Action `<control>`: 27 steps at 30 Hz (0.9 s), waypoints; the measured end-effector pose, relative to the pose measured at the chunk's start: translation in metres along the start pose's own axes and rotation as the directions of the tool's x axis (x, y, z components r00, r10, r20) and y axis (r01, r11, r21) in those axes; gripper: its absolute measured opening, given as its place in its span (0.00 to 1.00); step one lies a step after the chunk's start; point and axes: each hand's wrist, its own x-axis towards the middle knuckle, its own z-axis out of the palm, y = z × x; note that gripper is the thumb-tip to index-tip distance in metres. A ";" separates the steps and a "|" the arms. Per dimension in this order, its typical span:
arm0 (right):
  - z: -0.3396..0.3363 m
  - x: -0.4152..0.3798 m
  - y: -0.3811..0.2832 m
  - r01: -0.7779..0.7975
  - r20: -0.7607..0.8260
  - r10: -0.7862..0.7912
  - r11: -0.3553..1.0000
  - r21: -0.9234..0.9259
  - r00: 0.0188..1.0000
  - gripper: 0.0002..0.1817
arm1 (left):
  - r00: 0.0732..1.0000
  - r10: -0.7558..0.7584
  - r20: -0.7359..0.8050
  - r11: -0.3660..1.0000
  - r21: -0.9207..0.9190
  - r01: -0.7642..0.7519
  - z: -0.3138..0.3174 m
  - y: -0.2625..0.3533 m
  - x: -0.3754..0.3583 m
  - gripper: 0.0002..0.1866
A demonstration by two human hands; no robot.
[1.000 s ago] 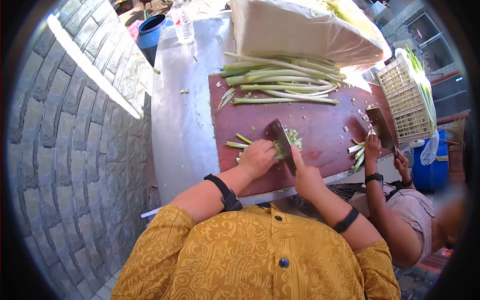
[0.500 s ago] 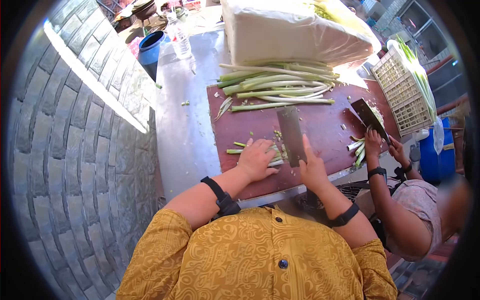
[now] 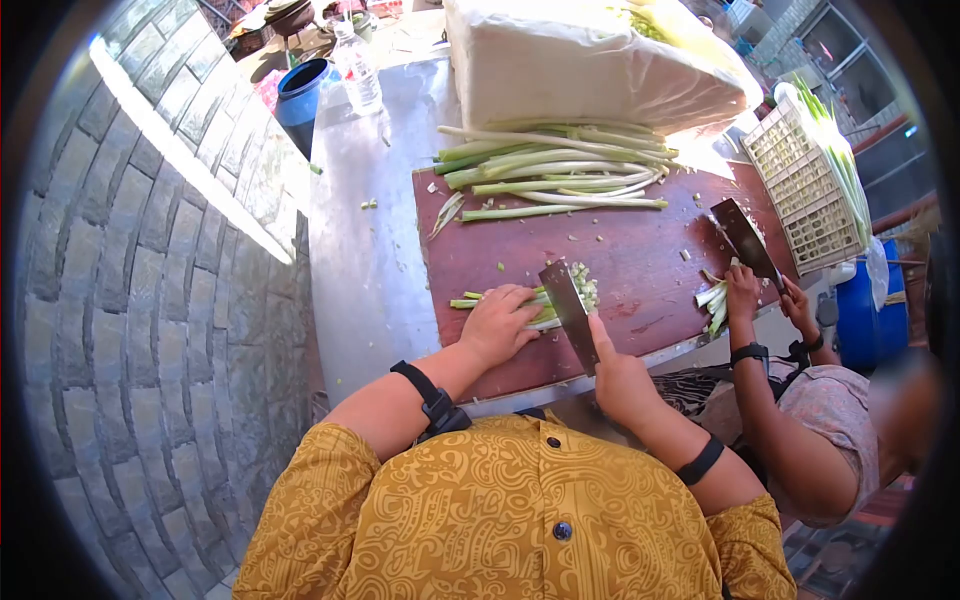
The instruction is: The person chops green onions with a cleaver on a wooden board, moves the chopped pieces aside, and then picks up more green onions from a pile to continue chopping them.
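My left hand (image 3: 500, 326) presses down on a short bunch of green onions (image 3: 462, 301), fingers curled over the stalks. In my right hand (image 3: 624, 384) is a cleaver (image 3: 569, 312), its index finger stretched along the blade. The blade stands at the right end of the bunch, close to my left fingertips. Chopped green onion pieces (image 3: 584, 284) lie just beyond the blade on the dark red board (image 3: 620, 255). Long whole green onions (image 3: 560, 170) are laid side by side at the far part of the board.
At my right a co-worker's hand (image 3: 741, 290) steadies stalks beside another cleaver (image 3: 745, 240). A plastic crate (image 3: 805, 185) with green onions stands behind them. A large white wrapped block (image 3: 590, 75) is at the back. A bottle (image 3: 360, 75) stands at back left, near a brick wall (image 3: 150, 300).
The cleaver has come down and left, from lying flatter beside the pieces to edge-on at the bunch. My left hand has shifted slightly left. The cut pieces now show more beyond the blade.
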 end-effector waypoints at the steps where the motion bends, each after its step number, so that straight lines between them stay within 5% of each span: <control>1: -0.001 0.000 -0.003 -0.002 0.003 0.003 1.000 -0.006 1.000 0.41 | 1.000 0.004 -0.013 1.000 0.004 -0.004 -0.001 0.000 0.000 0.22; 14: 0.010 0.027 -0.007 0.029 0.082 -0.018 0.991 -0.133 0.996 0.47 | 0.989 0.090 -0.116 0.996 0.010 -0.090 0.005 -0.004 0.002 0.10; 17: 0.028 0.052 -0.004 0.104 -0.080 -0.110 0.992 -0.077 0.991 0.47 | 0.991 0.089 -0.098 0.996 0.010 -0.089 0.009 -0.008 0.001 0.09; 20: 0.036 0.069 -0.001 0.024 -0.203 -0.026 1.000 -0.010 0.979 0.45 | 0.992 0.084 -0.090 0.996 0.030 -0.081 0.007 -0.006 0.000 0.10; 23: 0.045 0.073 0.022 0.109 -0.366 -0.027 0.972 0.208 0.930 0.43 | 0.989 0.089 -0.118 0.994 0.070 -0.081 0.001 -0.001 0.001 0.13; 27: 0.029 0.061 0.016 0.137 -0.324 -0.067 0.971 0.198 0.944 0.42 | 0.992 0.063 -0.106 0.997 0.050 -0.058 -0.002 0.003 0.001 0.17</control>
